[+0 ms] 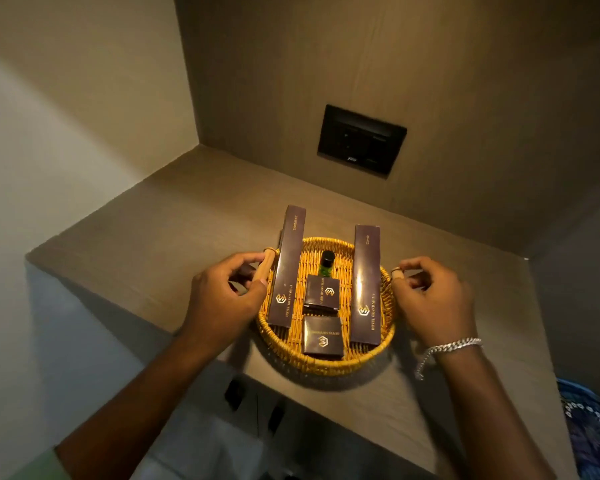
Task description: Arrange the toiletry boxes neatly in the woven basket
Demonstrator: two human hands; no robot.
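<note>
A round yellow woven basket [326,362] sits on a wooden shelf. Inside, a long dark dental kit box [287,268] lies on the left and a long dark comb box [365,282] on the right, both sticking out over the far rim. Between them lie two small dark square boxes, one farther [322,292] and one nearer [323,337], with a small green bottle [326,265] behind them. My left hand [226,292] curls around the basket's left wooden handle [264,268]. My right hand [430,296] closes around the right handle [397,271].
The shelf [187,230] is in a corner, with a wall on the left and a wooden back panel carrying a black switch plate [361,140]. The shelf's front edge runs close under the basket. Blue patterned cloth [589,427] shows at the lower right.
</note>
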